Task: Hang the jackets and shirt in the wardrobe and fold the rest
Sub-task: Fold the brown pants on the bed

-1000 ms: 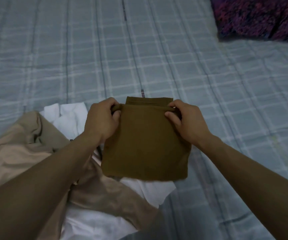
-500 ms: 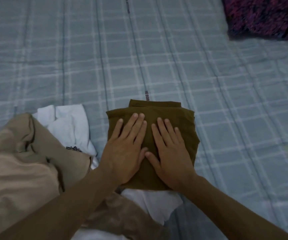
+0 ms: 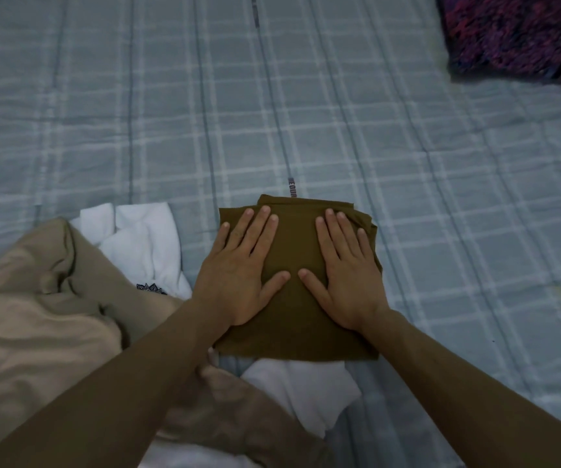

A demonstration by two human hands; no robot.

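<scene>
A folded olive-brown garment [image 3: 294, 305] lies flat on the bed as a neat rectangle. My left hand [image 3: 238, 268] rests palm down on its left half, fingers spread. My right hand [image 3: 346, 271] presses flat on its right half, fingers spread too. Neither hand grips anything. To the left lies a crumpled beige garment [image 3: 32, 319], and a white garment [image 3: 140, 244] with a small dark print sits partly under it and under the folded piece.
The bed is covered by a blue-grey checked sheet [image 3: 441, 214]. A purple fuzzy cushion or blanket [image 3: 522, 35] lies at the far right corner. More white cloth [image 3: 306, 393] shows below the folded garment near me.
A second ago both hands held the brown garment's top edge above the bed. They laid it down, pressed together at its middle, and have now slid apart toward its sides.
</scene>
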